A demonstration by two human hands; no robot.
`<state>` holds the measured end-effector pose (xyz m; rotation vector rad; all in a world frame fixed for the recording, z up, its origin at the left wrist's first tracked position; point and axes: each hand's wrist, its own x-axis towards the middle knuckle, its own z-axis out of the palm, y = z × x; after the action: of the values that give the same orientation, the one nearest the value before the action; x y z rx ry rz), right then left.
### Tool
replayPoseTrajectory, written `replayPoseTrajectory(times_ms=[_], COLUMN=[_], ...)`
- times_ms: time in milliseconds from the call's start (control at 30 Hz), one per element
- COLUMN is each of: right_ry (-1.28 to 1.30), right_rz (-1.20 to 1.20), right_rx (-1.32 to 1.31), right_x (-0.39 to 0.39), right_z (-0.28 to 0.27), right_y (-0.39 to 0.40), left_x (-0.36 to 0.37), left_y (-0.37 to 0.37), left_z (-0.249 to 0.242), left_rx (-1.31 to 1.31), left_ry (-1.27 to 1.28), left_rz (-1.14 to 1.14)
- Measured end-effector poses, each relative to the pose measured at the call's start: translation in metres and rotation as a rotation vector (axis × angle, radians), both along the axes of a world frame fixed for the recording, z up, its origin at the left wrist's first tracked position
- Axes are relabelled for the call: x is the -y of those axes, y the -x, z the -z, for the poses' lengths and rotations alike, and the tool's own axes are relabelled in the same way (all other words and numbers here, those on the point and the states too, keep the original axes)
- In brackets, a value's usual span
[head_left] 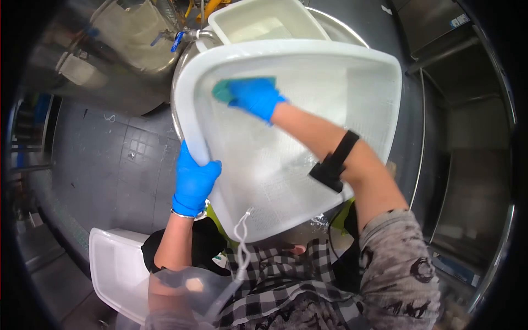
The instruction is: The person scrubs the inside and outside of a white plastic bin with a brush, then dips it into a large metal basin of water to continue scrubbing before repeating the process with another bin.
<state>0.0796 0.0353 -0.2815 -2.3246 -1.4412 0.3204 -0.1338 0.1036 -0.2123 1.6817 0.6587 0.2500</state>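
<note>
A large white plastic tub is tilted in front of me, its inside facing up toward the head camera. Inside it, my right hand, in a blue glove, presses a green scouring pad flat on the inner surface near the far left corner. The palm and part of the pad are hidden under the glove. My left hand, also gloved in blue, grips the tub's left rim, with the thumb on the inner side and the fingers mostly hidden behind.
Behind the tub is a second white tub, beside a metal pipe valve with a blue handle. Another white tub is at lower left. Metal shelving lines the right. Dark floor tiles show on the left.
</note>
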Motion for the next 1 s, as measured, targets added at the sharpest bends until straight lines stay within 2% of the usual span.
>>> replayPoseTrajectory(times_ms=[33, 67, 100, 133, 200, 267, 300, 333, 400, 467, 600, 633, 700, 733, 800, 833, 867, 933, 967, 1000], right_ry=[0.019, -0.144, -0.282, -0.252, -0.029, -0.239, -0.079, 0.211, 0.029, -0.095, 0.096, 0.087, -0.046, -0.015, 0.260, 0.223, 0.223, -0.058, -0.056, 0.082], right_rz=[-0.003, 0.016, -0.063, 0.040, 0.304, 0.033, 0.095, 0.079, -0.008, 0.032, 0.317, 0.320, 0.175, 0.130, 0.096, 0.212, 0.201, 0.580, 0.580, 0.623], right_rx=[-0.021, -0.041, -0.060, -0.174, -0.295, 0.121, 0.047, 0.019, -0.023, -0.011, -0.011, -0.004, 0.085, 0.243, 0.103, -0.088, -0.091, 0.003, -0.005, 0.004], right_x=[0.007, 0.028, 0.046, 0.068, 0.083, 0.060, 0.036, 0.010, 0.015, 0.059, 0.133, 0.136, 0.138, 0.119, 0.076, 0.087, 0.114, 0.158, 0.159, 0.159], right_z=[-0.001, 0.008, 0.038, 0.013, -0.020, 0.026, 0.015, -0.018, -0.005, 0.002, 0.006, 0.018, 0.043, 0.038, 0.006, 0.009, 0.021, 0.045, 0.046, 0.045], right_y=[-0.008, -0.020, -0.044, -0.043, -0.039, -0.038, -0.016, 0.004, -0.010, -0.043, -0.091, -0.102, -0.118, -0.101, -0.068, -0.074, -0.083, -0.112, -0.109, -0.108], left_x=[-0.002, -0.005, -0.006, -0.006, -0.001, 0.002, 0.005, 0.006, -0.001, -0.004, 0.001, 0.000, -0.002, -0.002, -0.004, -0.006, -0.006, -0.007, -0.002, 0.004], left_y=[0.003, 0.002, 0.003, 0.004, 0.003, 0.000, 0.001, 0.001, 0.004, 0.004, 0.004, 0.003, 0.004, 0.005, 0.002, 0.003, 0.006, 0.002, 0.003, 0.002], left_z=[0.001, 0.001, -0.001, -0.002, -0.003, -0.003, -0.001, 0.000, 0.001, -0.002, -0.010, -0.011, -0.004, -0.001, -0.004, -0.006, -0.006, -0.006, -0.004, 0.001], left_rx=[0.050, 0.055, 0.032, 0.011, -0.002, -0.021, -0.002, 0.021, 0.021, 0.036, -0.036, -0.030, -0.013, -0.008, -0.037, -0.066, -0.070, -0.031, -0.040, 0.001], left_ry=[0.067, 0.068, 0.071, 0.073, 0.090, 0.109, 0.071, 0.033, 0.049, 0.066, 0.079, 0.072, 0.089, 0.119, 0.043, -0.030, -0.030, 0.131, 0.131, 0.074], left_rz=[-0.042, -0.049, -0.041, -0.034, -0.048, -0.042, -0.027, -0.017, -0.030, -0.056, 0.000, 0.003, -0.019, -0.043, -0.025, -0.005, -0.015, -0.035, -0.036, -0.020])
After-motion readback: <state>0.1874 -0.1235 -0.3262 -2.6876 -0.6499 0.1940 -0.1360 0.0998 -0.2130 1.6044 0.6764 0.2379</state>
